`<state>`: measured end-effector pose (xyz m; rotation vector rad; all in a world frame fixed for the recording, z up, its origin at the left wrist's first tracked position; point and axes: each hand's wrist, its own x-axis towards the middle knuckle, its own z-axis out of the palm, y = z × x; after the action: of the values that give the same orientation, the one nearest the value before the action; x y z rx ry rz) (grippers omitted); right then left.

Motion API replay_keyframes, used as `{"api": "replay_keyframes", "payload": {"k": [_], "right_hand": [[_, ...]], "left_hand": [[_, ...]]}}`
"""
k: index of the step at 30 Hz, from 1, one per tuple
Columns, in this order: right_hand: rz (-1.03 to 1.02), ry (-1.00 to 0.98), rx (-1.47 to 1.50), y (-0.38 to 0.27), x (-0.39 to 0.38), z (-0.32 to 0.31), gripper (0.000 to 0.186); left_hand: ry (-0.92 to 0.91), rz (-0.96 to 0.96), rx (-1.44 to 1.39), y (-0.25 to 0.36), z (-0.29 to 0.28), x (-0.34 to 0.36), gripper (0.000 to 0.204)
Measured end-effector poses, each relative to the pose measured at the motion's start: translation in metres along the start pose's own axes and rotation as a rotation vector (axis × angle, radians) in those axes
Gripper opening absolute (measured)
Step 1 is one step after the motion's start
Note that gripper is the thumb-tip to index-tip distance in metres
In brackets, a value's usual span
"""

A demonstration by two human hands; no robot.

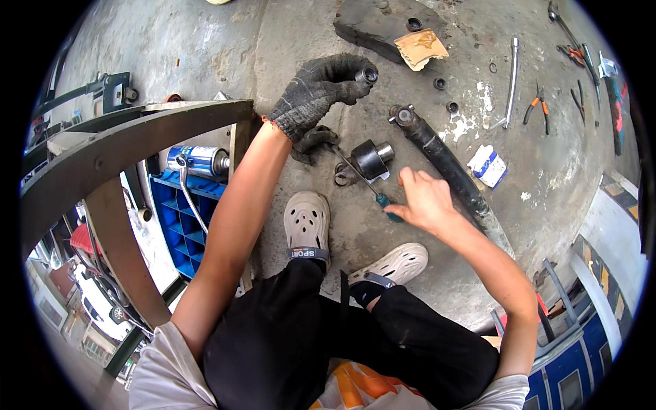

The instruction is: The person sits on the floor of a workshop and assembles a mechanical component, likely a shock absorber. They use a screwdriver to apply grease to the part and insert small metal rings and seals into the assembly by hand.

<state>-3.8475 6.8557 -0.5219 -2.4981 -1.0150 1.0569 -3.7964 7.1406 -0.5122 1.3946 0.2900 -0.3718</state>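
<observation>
My left hand [318, 89], in a dark knitted glove, is closed around a small black ring-shaped bushing [369, 75]. My bare right hand [427, 201] hovers low to the right, thumb and fingers apart. Its thumb overlaps the teal handle of a screwdriver [388, 207]; whether it touches is unclear. The screwdriver's shaft slants across a black cylindrical metal part [369, 160] with an eye at one end. A loose dark glove [314, 143] lies beyond the shaft's tip. Right of these, a long black shock absorber [444, 160] rests on the concrete.
A dark slab [376, 27] carries a torn cardboard piece [421, 49]. Small black rings [439, 83], a long wrench [512, 82], orange-handled pliers [538, 109] and a white-and-blue box [488, 166] lie rightward. At left stand a metal frame [137, 147], a blue bin [178, 212] and a can [198, 161].
</observation>
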Motion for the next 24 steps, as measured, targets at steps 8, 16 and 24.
{"api": "replay_keyframes", "payload": {"k": [8, 16, 24], "right_hand": [[-0.153, 0.154, 0.112, 0.007, -0.032, 0.048, 0.039], [-0.085, 0.732, 0.776, 0.021, -0.104, -0.097, 0.043], [-0.062, 1.044, 0.994, 0.063, -0.072, -0.175, 0.033]], "left_hand": [[0.035, 0.042, 0.094, -0.006, -0.002, 0.008, 0.039], [0.082, 0.02, 0.046, -0.014, -0.019, 0.017, 0.04], [-0.061, -0.091, -0.027, -0.016, 0.014, 0.051, 0.043]]}}
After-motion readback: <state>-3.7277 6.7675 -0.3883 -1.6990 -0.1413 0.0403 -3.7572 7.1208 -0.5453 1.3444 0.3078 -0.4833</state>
